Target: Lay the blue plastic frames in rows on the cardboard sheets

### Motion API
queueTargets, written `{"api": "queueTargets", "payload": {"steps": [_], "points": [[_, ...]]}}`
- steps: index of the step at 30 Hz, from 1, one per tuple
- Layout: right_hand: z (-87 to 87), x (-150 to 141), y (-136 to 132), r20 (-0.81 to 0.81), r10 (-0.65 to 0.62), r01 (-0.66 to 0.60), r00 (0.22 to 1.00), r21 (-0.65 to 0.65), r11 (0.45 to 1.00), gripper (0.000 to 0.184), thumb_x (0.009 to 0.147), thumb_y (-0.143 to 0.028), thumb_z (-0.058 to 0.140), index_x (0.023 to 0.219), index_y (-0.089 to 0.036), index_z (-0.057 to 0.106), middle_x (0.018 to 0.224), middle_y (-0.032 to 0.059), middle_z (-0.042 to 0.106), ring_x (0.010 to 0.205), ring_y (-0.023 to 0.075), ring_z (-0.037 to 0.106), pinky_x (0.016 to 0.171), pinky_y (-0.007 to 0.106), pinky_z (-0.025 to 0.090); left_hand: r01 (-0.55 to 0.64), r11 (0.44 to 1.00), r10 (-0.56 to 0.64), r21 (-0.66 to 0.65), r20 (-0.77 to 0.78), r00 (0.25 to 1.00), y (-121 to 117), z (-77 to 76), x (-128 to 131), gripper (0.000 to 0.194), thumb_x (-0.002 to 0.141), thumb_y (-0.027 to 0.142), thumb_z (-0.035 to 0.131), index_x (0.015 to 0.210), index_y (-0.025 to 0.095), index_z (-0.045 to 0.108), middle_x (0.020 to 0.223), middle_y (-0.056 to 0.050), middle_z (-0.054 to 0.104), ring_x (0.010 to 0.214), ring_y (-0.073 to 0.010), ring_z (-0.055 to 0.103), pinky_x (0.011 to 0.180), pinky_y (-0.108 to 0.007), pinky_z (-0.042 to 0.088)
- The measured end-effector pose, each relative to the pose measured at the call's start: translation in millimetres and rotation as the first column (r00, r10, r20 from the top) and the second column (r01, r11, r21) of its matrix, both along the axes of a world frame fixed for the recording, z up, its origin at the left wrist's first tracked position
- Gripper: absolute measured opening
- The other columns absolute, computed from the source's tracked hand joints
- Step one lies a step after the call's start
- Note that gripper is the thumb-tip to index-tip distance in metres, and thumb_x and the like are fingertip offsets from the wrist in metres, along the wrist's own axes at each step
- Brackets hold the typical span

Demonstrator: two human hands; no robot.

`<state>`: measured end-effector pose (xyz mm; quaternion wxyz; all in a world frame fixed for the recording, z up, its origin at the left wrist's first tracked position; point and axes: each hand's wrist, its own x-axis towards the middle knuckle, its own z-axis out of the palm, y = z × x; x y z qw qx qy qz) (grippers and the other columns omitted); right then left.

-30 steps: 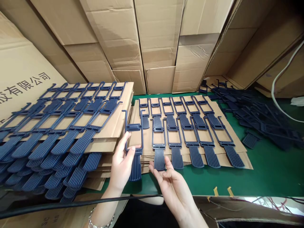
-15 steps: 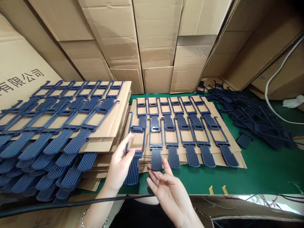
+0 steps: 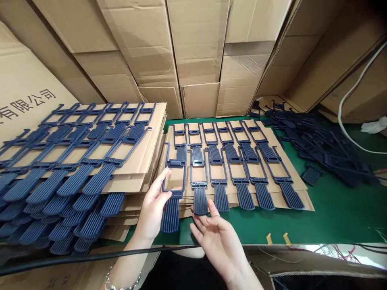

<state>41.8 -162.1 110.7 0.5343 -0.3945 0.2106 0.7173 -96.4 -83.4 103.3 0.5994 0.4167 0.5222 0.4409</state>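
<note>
left hand (image 3: 152, 211): fingers (image 3: 159, 180) narrow, holding the frame of a navy ribbed plastic strap (image 3: 171, 213) | right hand (image 3: 216, 245): fingers (image 3: 213, 211) spread wide, empty, just below the next strap (image 3: 200, 201) | ahead of the fingers: more straps in rows on cardboard sheets (image 3: 298, 181), green desk (image 3: 341, 213)

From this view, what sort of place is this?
Likely a factory packing area: stacked brown cardboard cartons, rows of dark blue ribbed plastic parts on flat cardboard sheets, and a green-topped workbench.

Bright, even light, soft shadows, and edges bowed by wide-angle distortion.
</note>
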Motion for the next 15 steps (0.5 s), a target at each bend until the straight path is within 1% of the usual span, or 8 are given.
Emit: {"api": "queueTargets", "payload": {"steps": [3,5,7,9,11,12,14,15], "points": [[-0.9,-2.5,-1.9,-0.001,-0.02,0.02,1.0,0.014,1.0,0.076,0.055,-0.012,0.059,0.124,-0.03,0.033,0.103,0.0033,0.058,0.104,0.0153,0.05,0.084,0.029,0.041,0.014,0.999,-0.01,-0.049,0.087,0.996,0.0,0.3,1.5,0.045,0.078,0.017,0.047,0.121,0.03,0.045,0.136,0.0,0.034,0.115,-0.0241,0.043,0.096,-0.037,0.038],[-2.1,-5.4,-5.9,-0.003,-0.025,0.025,1.0,0.025,0.999,0.072,0.056,-0.012,0.06,0.122,-0.028,0.035,0.104,0.0051,0.058,0.107,0.0158,0.048,0.086,0.03,0.039,0.031,0.997,-0.022,-0.074,0.125,0.992,-0.5,-0.2,2.0,0.045,0.078,0.018,0.048,0.121,0.031,0.045,0.138,-0.001,0.03,0.108,-0.0242,0.05,0.092,-0.038,0.042],[-3.7,-8.0,-12.3,-0.007,-0.021,0.021,1.0,0.031,0.999,0.065,0.058,-0.014,0.061,0.118,-0.025,0.039,0.108,0.0075,0.056,0.11,0.016,0.045,0.088,0.031,0.038,0.033,0.998,-0.027,-0.06,0.099,0.995,-0.7,-0.5,1.5,0.042,0.078,0.019,0.049,0.119,0.03,0.046,0.136,-0.002,0.033,0.106,-0.0228,0.051,0.095,-0.038,0.039],[-5.3,-8.9,-20.5,-0.018,-0.009,0.01,1.0,0.043,0.999,0.05,0.06,-0.016,0.063,0.107,-0.021,0.046,0.112,0.0101,0.054,0.113,0.0165,0.044,0.09,0.031,0.036,0.032,0.999,-0.031,-0.024,0.041,0.999,0.3,1.1,0.0,0.041,0.078,0.022,0.051,0.119,0.026,0.048,0.13,-0.004,0.041,0.109,-0.022,0.049,0.099,-0.038,0.034],[-6.6,-7.3,-29.3,-0.021,0.028,-0.026,0.999,0.063,0.998,0.035,0.06,-0.018,0.065,0.091,-0.016,0.049,0.112,0.0129,0.054,0.112,0.0178,0.045,0.091,0.029,0.036,0.047,0.999,-0.047,0.006,-0.012,0.999,3.3,5.6,-1.7,0.043,0.077,0.025,0.053,0.12,0.024,0.047,0.122,-0.006,0.049,0.111,-0.0221,0.047,0.1,-0.038,0.032],[-7.1,-5.6,-33.4,-0.006,0.059,-0.059,0.998,0.065,0.996,0.03,0.061,-0.019,0.066,0.085,-0.014,0.048,0.109,0.0142,0.055,0.109,0.0187,0.047,0.09,0.028,0.037,0.064,0.998,-0.064,0.013,-0.029,0.998,5.4,8.8,-2.3,0.045,0.077,0.026,0.054,0.121,0.024,0.047,0.119,-0.006,0.051,0.112,-0.0223,0.047,0.1,-0.038,0.033],[-7.9,-1.0,-40.4,0.068,0.152,-0.155,0.986,0.047,0.987,0.028,0.064,-0.024,0.067,0.079,-0.013,0.046,0.1,0.0155,0.059,0.098,0.0188,0.055,0.081,0.026,0.043,0.109,0.994,-0.108,0.023,-0.035,0.994,10.1,16.3,-1.7,0.047,0.076,0.028,0.055,0.122,0.026,0.045,0.118,-0.004,0.052,0.112,-0.0222,0.047,0.098,-0.037,0.036],[-8.0,1.4,-42.9,0.132,0.201,-0.208,0.971,0.04,0.977,0.028,0.066,-0.027,0.066,0.079,-0.013,0.046,0.094,0.0148,0.06,0.089,0.0178,0.058,0.072,0.025,0.046,0.135,0.99,-0.134,0.03,-0.028,0.991,12.2,19.9,-0.3,0.047,0.077,0.029,0.055,0.122,0.028,0.045,0.117,-0.003,0.053,0.112,-0.0217,0.047,0.097,-0.037,0.037]]}}
